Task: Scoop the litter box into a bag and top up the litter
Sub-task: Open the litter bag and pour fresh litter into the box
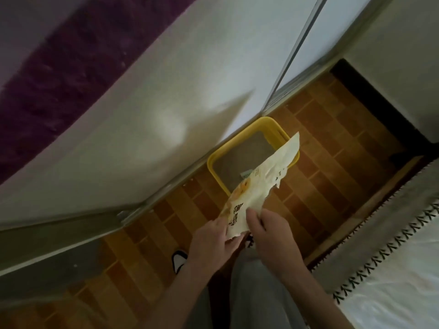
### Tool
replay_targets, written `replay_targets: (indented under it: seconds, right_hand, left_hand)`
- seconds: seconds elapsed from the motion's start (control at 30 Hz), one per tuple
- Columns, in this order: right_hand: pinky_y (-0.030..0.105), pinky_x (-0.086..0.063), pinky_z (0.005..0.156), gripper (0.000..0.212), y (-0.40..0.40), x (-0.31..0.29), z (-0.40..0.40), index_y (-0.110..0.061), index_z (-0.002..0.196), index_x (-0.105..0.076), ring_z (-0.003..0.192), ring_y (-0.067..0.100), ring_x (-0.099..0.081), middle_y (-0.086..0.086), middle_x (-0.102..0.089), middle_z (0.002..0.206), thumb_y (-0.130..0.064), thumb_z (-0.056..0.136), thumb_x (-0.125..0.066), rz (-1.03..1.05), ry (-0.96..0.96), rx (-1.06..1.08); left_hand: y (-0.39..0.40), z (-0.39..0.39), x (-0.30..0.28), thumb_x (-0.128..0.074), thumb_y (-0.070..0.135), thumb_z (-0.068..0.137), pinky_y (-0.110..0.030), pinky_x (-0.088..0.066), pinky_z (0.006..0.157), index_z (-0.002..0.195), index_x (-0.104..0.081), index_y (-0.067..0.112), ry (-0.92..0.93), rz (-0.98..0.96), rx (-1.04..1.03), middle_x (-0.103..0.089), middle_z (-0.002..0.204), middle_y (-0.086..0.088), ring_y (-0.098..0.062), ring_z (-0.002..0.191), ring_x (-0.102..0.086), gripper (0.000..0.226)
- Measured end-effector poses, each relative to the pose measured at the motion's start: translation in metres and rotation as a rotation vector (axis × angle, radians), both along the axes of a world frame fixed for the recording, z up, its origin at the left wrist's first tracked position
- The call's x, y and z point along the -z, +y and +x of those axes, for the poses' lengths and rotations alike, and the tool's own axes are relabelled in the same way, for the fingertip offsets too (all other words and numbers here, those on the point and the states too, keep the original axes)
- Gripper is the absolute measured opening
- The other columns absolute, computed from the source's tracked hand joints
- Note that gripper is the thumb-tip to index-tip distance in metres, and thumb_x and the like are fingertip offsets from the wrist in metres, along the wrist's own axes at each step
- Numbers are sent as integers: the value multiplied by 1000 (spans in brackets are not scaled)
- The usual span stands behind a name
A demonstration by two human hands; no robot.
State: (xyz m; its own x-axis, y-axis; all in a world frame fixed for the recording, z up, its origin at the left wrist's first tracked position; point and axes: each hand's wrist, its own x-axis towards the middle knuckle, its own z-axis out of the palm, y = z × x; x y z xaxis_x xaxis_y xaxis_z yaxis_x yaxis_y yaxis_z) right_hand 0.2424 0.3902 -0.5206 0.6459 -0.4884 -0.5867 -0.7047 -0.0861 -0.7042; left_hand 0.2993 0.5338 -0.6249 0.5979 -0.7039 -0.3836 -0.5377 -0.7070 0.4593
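The person holds a bag (256, 184) up in front of them, above the near edge of the tray (251, 148) by the far wall. The left hand (209, 243) and right hand (270, 236) both pinch its near end, fingers curled on the film. The bag looks thin, limp and light, likely slippery; its mouth edges seem the best hold. The tray holds level grey litter and something small and green.
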Motion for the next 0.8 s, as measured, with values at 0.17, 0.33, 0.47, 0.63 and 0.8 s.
replay_targets:
  seconds: [0.17, 0.33, 0.47, 0.63, 0.8]
  right_hand:
    - [36, -39, 53, 45, 5, 13, -15, -6, 72, -60, 56, 19, -45, 16, -60, 67, -38, 103, -50, 167, -86, 95]
    - [31, -31, 51, 47, 4, 14, -20, -11, 63, -53, 53, 13, -38, 2, -44, 56, -46, 95, -53, 174, -129, 141]
    - [14, -35, 49, 45, 5, 12, -17, -24, 52, -62, 47, 0, -44, -6, -50, 47, -41, 93, -54, 191, -202, 123]
    - [15, -44, 48, 41, -6, 10, -18, -20, 62, -74, 48, 7, -58, 6, -61, 52, -50, 89, -65, 124, -270, 80]
    - [17, -52, 54, 37, -17, 11, -12, -22, 69, -78, 57, 10, -68, 5, -71, 63, -53, 87, -68, 147, -217, 78]
  left_hand:
    - [11, -21, 76, -60, 51, 92, -24, -52, 90, 142, -38, 20, 58, 129, -64, -53, 130, 7, -8, 108, -55, 63]
    - [19, -23, 132, -66, 56, 80, -25, -50, 84, 128, -40, 20, 53, 199, -81, -51, 114, 6, -12, 104, -53, 65]
    - [35, -28, 162, -67, 56, 76, -30, -47, 87, 121, -44, 23, 21, 174, -71, -52, 114, 5, -16, 105, -54, 61]
    - [49, -33, 187, -64, 46, 87, -33, -54, 79, 137, -35, 32, 466, 116, -438, -56, 119, 8, -15, 101, -59, 59]
    - [47, -35, 187, -60, 24, 95, -42, -56, 90, 132, -42, 34, 634, -7, -502, -58, 115, 11, -11, 104, -60, 43]
